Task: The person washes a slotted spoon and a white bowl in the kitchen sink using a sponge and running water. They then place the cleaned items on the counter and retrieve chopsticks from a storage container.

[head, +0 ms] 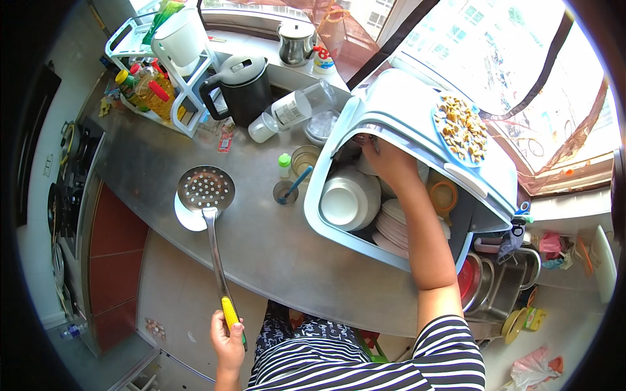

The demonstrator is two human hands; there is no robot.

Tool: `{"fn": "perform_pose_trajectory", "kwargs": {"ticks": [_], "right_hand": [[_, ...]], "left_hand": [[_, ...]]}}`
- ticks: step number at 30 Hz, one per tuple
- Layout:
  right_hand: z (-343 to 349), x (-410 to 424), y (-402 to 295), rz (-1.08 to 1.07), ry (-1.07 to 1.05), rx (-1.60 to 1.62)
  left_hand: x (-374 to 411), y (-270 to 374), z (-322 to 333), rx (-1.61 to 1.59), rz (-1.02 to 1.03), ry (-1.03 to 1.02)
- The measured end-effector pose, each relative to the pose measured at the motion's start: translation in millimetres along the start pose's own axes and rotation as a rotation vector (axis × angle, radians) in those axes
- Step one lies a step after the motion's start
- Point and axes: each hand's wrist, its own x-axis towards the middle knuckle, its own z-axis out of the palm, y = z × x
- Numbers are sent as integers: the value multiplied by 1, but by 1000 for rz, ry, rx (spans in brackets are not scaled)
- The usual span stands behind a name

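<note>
My left hand grips the yellow handle of a metal skimmer. Its perforated head is over the steel counter, partly covering a white round object. My right hand reaches deep into a light-blue dish storage box. The fingers are in shadow at the back, so what they touch is unclear. Near that arm are stacked white bowls, a stack of plates and an orange-rimmed item. A blue dish of brown pieces rests on top of the box.
Behind the counter stand a black kettle, a tipped clear bottle and a rack with oil bottles. A cup holding a blue brush sits left of the box. At right is a sink; the stove is far left.
</note>
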Motion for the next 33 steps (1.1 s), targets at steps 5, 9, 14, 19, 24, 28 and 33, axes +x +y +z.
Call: {"fn": "perform_pose_trajectory", "kwargs": {"ticks": [5, 9, 14, 19, 24, 28, 33], "right_hand": [[-2, -2, -2, -21, 11, -14], [-3, -2, -4, -12, -3, -26], [2, -3, -2, 6, -31, -15], [7, -6, 1, 48, -25, 75], [10, -5, -2, 49, -41, 107], [10, -5, -2, 23, -4, 102], [7, -6, -7, 90, -27, 173]], "left_hand": [[-2, 0, -2, -13, -4, -6], [-4, -3, -4, -6, 10, 3], [-9, -3, -7, -8, 10, 6], [-14, -8, -12, 2, 23, 11], [-19, -7, -15, -6, 15, 16], [-22, -8, -16, -20, 14, 25], [-26, -12, -20, -12, 27, 34]]}}
